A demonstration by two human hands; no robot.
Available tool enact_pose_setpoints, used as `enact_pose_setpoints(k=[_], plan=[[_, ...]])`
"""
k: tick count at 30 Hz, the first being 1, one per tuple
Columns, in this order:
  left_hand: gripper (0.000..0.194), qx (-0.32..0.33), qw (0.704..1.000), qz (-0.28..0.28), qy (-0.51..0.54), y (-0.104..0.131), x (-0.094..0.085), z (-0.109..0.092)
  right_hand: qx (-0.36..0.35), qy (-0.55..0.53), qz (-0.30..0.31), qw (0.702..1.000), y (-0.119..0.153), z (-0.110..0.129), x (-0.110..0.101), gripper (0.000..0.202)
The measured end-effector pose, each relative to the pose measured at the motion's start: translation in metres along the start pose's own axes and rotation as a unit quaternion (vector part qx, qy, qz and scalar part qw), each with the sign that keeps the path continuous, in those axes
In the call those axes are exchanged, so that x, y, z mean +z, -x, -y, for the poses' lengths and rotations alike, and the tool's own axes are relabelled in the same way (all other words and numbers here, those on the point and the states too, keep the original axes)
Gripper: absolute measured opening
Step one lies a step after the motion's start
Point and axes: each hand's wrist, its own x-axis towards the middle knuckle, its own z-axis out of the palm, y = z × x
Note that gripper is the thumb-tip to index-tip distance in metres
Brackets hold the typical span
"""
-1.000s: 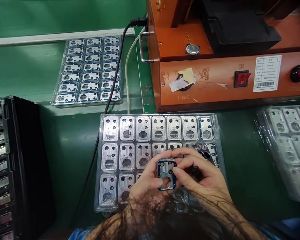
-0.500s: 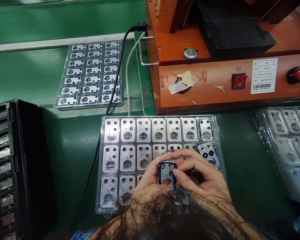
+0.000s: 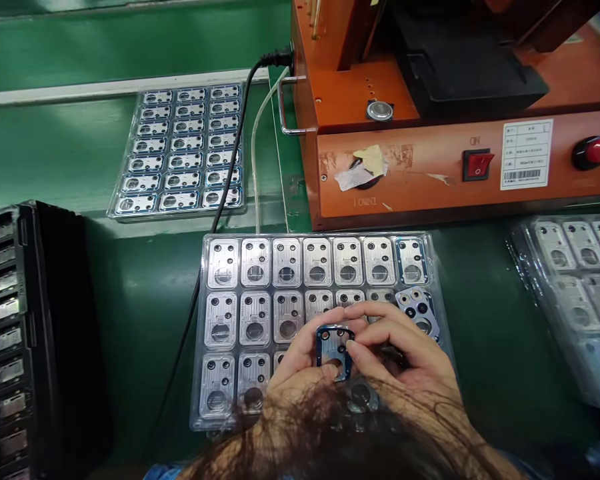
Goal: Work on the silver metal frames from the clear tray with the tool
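Left hand (image 3: 305, 357) and right hand (image 3: 405, 350) both grip metal plate (image 3: 335, 353). Hands over clear tray (image 3: 196, 373).

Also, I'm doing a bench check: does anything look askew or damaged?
A ringed plate lies slanted at the right of the tray, out of line with its rows. The orange machine has torn scraps stuck on its front, which looks scraped.

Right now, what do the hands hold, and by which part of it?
A blue-rimmed metal plate: left hand at its lower left, right hand at its right edge.
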Motion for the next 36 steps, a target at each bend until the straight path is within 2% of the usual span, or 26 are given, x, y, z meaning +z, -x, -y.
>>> enact_pose_setpoints(k=[10,16,23,25,29,31,34,36], plan=[[0.05,-0.003,1.0,0.008,0.018,-0.001,-0.004,0.001,-0.016,0.002,0.001,1.0,0.0,-0.001,0.001,0.015],[0.049,0.007,1.0,-0.008,-0.004,0.0,-0.008,0.005,-0.027,0.002,-0.003,1.0,-0.001,-0.001,0.001,0.014],[0.039,0.015,1.0,0.016,0.017,-0.003,-0.007,0.007,-0.033,-0.005,-0.002,0.999,-0.001,-0.001,0.001,0.015],[0.039,0.015,0.999,0.019,0.02,-0.004,-0.012,0.01,-0.041,-0.001,-0.001,0.999,-0.001,-0.002,0.001,0.014],[0.046,0.014,0.998,0.063,0.0,-0.007,-0.024,0.016,-0.064,0.009,-0.011,0.998,-0.001,-0.005,0.001,0.014],[0.047,0.02,0.998,0.051,-0.016,-0.007,-0.025,0.017,-0.073,0.015,-0.016,0.997,-0.001,-0.005,0.001,0.015],[0.044,0.023,0.999,-0.002,-0.028,-0.004,-0.019,0.014,-0.082,0.023,-0.015,0.996,-0.003,-0.003,0.001,0.015],[0.042,0.026,0.999,0.005,-0.022,-0.003,-0.015,0.012,-0.089,0.029,-0.014,0.995,-0.004,-0.001,0.001,0.016]])
